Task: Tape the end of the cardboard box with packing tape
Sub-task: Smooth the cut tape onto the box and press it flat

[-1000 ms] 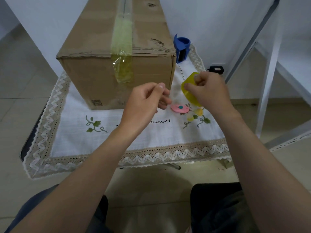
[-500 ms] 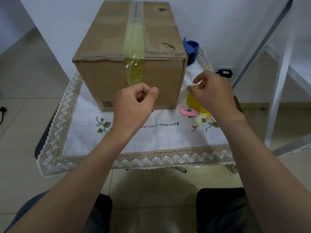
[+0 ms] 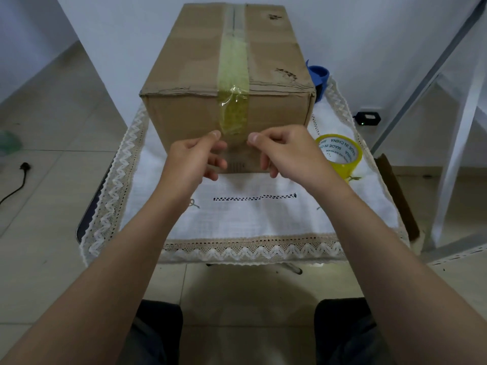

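The cardboard box (image 3: 189, 119) stands on the cloth-covered table (image 3: 253, 219). Yellowish tape (image 3: 233, 75) runs along its top seam and folds down onto the near face. My left hand (image 3: 195, 156) and my right hand (image 3: 284, 151) are side by side, close in front of that face just below the tape's end. Each pinches one end of a short, faintly visible clear tape strip (image 3: 237, 150) stretched between them. The yellow packing tape roll (image 3: 340, 154) lies on the cloth to the right of my right hand.
A blue object (image 3: 319, 75) sits behind the box's right corner. A black device (image 3: 367, 118) lies on the floor at the right, near a white metal frame (image 3: 458, 122). A black cable (image 3: 19, 180) is on the floor at the left.
My right hand has let go of the tape roll, which now lies on the cloth. Both hands have moved forward and together, up to the box's near face.
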`<state>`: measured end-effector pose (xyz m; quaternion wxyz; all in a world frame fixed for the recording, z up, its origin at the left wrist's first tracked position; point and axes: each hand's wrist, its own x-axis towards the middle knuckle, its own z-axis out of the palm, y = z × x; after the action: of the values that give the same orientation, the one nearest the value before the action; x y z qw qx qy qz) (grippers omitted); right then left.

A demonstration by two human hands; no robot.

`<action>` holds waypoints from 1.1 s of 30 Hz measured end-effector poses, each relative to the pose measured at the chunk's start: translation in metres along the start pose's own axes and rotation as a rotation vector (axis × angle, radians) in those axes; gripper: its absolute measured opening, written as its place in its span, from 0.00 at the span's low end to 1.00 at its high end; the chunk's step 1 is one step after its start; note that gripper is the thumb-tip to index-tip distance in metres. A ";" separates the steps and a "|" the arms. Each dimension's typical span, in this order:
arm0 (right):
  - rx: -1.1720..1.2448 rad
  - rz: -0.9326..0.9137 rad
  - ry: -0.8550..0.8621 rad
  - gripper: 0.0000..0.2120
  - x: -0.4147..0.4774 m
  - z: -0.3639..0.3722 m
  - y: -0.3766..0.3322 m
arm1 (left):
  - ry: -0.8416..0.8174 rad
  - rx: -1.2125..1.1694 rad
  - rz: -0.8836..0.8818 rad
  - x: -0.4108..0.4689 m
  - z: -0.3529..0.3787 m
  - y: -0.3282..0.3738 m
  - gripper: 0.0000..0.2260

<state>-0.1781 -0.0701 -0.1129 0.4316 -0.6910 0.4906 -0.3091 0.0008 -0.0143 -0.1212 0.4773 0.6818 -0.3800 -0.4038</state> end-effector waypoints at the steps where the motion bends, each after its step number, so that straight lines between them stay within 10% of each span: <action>1: 0.033 0.028 -0.014 0.12 0.002 0.003 -0.001 | -0.009 -0.032 -0.006 0.001 -0.002 0.000 0.14; 33: 0.737 0.358 -0.229 0.08 0.012 0.033 0.006 | 0.015 -0.226 0.027 0.005 0.006 -0.003 0.06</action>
<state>-0.1484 -0.0726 -0.1324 0.7484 -0.4243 0.4084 -0.3052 -0.0020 -0.0200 -0.1266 0.5593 0.6213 -0.3379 -0.4324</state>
